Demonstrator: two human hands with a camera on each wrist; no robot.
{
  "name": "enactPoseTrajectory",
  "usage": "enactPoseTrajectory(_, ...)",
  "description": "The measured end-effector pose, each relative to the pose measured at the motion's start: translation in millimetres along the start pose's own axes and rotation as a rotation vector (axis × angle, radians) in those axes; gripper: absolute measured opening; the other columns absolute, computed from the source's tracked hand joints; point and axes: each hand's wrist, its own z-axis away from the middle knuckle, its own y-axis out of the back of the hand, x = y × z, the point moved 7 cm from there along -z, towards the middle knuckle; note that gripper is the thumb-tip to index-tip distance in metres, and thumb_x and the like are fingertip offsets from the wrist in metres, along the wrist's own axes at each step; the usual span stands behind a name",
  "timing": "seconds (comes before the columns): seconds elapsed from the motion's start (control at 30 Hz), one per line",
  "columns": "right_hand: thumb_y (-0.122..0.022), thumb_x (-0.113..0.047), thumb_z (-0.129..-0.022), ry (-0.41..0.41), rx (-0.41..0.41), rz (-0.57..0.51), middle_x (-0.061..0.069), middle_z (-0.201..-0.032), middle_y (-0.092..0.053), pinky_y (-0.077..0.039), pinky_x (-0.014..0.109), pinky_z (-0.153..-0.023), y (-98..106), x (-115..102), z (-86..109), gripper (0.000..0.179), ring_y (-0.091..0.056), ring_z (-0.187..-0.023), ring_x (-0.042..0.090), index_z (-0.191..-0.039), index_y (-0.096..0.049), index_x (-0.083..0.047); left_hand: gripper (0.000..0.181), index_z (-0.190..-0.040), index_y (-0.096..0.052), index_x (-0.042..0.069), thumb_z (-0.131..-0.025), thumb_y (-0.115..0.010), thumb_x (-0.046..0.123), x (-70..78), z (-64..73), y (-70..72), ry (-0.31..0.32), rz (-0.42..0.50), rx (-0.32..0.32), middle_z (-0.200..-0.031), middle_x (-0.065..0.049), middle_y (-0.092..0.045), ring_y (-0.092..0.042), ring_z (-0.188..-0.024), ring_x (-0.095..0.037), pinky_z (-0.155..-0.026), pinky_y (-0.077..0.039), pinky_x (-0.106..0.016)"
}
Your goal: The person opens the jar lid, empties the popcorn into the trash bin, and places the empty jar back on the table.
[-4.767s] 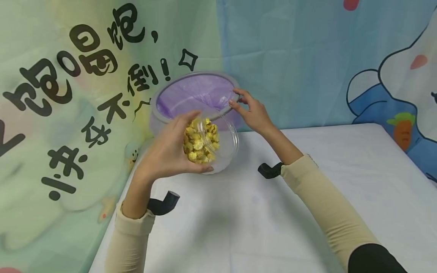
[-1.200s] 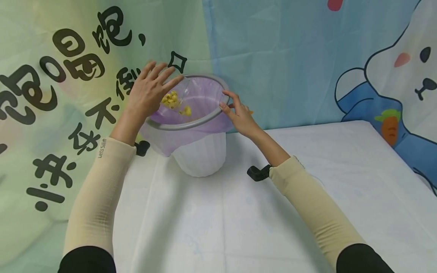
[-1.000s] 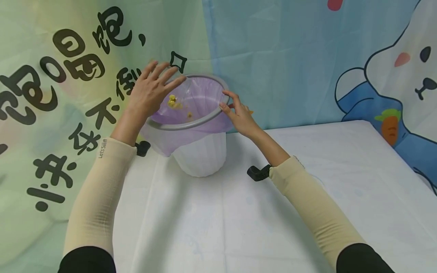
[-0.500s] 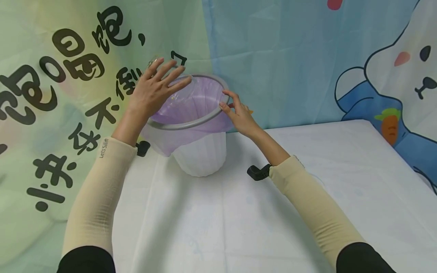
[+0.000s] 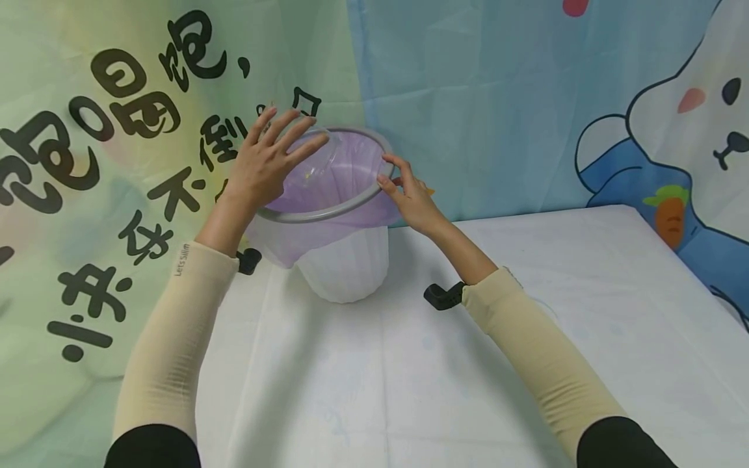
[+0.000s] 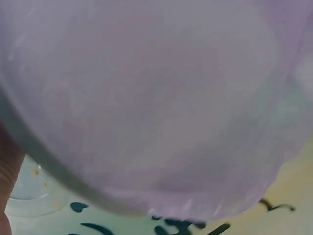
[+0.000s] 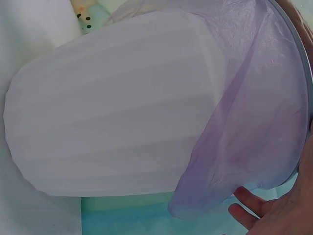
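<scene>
My left hand (image 5: 263,166) is raised over the left side of a white waste bin (image 5: 345,273), holding a clear plastic jar (image 5: 320,168) tipped toward the bin's mouth. Most of the jar is hidden behind that hand; in the left wrist view, a few yellow crumbs cling inside the jar (image 6: 36,191). A purple bin liner (image 5: 357,156) lines the bin and folds out over its grey rim (image 5: 328,215). On the right, my right hand (image 5: 412,201) pinches the rim and liner between thumb and fingers. The bin's bottom is out of sight.
The bin stands on a white-covered table (image 5: 468,377). Close behind it hangs a printed cloth backdrop (image 5: 497,104), with another lettered side (image 5: 58,214) at the left. Black wrist-camera mounts (image 5: 443,296) stick out from both sleeves.
The left hand has lifted the popcorn-filled jar from in front of the bin and tipped it. Popcorn fell into the liner and is now out of sight. The right hand stays on the rim.
</scene>
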Motion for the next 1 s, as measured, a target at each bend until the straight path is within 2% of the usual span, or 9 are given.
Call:
enactPoseTrajectory(0.17, -0.036, -0.056, -0.092, 0.021, -0.015, -0.041, 0.017, -0.143, -0.031, -0.033, 0.054, -0.095, -1.5, 0.0, -0.3, 0.066, -0.033, -0.127, 0.032, -0.145, -0.018, -0.021, 0.087, -0.139, -0.036, 0.019, -0.061, -0.069, -0.003, -4.6, 0.5, -6.7, 0.171, 0.210, 0.036, -0.142, -0.009, -0.033, -0.023, -0.132, -0.028, -0.110, -0.003, -0.040)
enactPoseTrajectory(0.4, -0.036, -0.054, -0.094, 0.020, -0.024, -0.050, 0.020, -0.136, -0.040, -0.033, 0.053, -0.096, -1.8, 1.7, -0.4, 0.063, -0.036, -0.127, 0.031, -0.145, -0.017, -0.021, 0.100, -0.140, -0.033, 0.020, -0.053, -0.082, 0.012, -7.6, 1.6, -12.5, 0.449, 0.528, 0.039, -0.141, -0.006, -0.035, -0.026, -0.130, -0.026, -0.107, -0.012, -0.040)
enactPoseTrajectory(0.63, -0.037, -0.050, -0.095, 0.031, -0.019, -0.071, 0.019, -0.137, -0.039, -0.033, 0.051, -0.097, -1.5, -0.1, 0.0, 0.062, -0.038, -0.125, 0.031, -0.145, -0.017, -0.019, 0.112, -0.145, -0.024, 0.021, -0.054, -0.089, 0.014, -6.8, 5.6, -17.1, 0.766, 0.921, 0.054, -0.143, 0.000, -0.034, -0.028, -0.130, -0.016, -0.104, -0.020, -0.033)
enactPoseTrajectory(0.77, -0.035, -0.046, -0.097, 0.029, -0.027, -0.078, 0.020, -0.136, -0.039, -0.034, 0.051, -0.095, -2.3, 0.2, 0.2, 0.058, -0.040, -0.123, 0.031, -0.145, -0.016, -0.020, 0.112, -0.145, -0.019, 0.026, -0.058, -0.087, 0.010, -5.2, 8.2, -10.4, 0.929, 1.191, 0.089, -0.147, 0.003, -0.027, -0.025, -0.131, -0.008, -0.104, -0.026, -0.031)
enactPoseTrajectory(0.87, -0.035, -0.043, -0.098, 0.028, -0.032, -0.079, 0.022, -0.134, -0.041, -0.035, 0.051, -0.094, -2.6, 0.1, 0.2, 0.056, -0.042, -0.121, 0.031, -0.145, -0.015, -0.020, 0.109, -0.143, -0.019, 0.031, -0.061, -0.085, 0.007, -2.7, 9.1, 3.3, 0.992, 1.392, 0.163, -0.147, 0.006, -0.026, -0.025, -0.130, -0.005, -0.103, -0.029, -0.034)
enactPoseTrajectory(0.93, -0.035, -0.043, -0.098, 0.028, -0.031, -0.078, 0.022, -0.133, -0.041, -0.036, 0.050, -0.093, -2.5, 0.1, 0.0, 0.056, -0.043, -0.120, 0.032, -0.145, -0.015, -0.020, 0.106, -0.142, -0.022, 0.032, -0.061, -0.084, 0.002, 0.4, 9.4, 15.5, 0.990, 1.513, 0.241, -0.144, 0.005, -0.030, -0.029, -0.128, -0.007, -0.102, -0.030, -0.036)
enactPoseTrajectory(1.0, -0.035, -0.043, -0.098, 0.031, -0.030, -0.078, 0.022, -0.133, -0.041, -0.036, 0.050, -0.092, -2.3, -0.1, -0.3, 0.056, -0.043, -0.119, 0.032, -0.145, -0.015, -0.020, 0.103, -0.141, -0.024, 0.030, -0.061, -0.082, 0.000, 6.6, 10.8, 28.3, 0.967, 1.591, 0.295, -0.142, 0.005, -0.034, -0.032, -0.126, -0.009, -0.102, -0.029, -0.039)
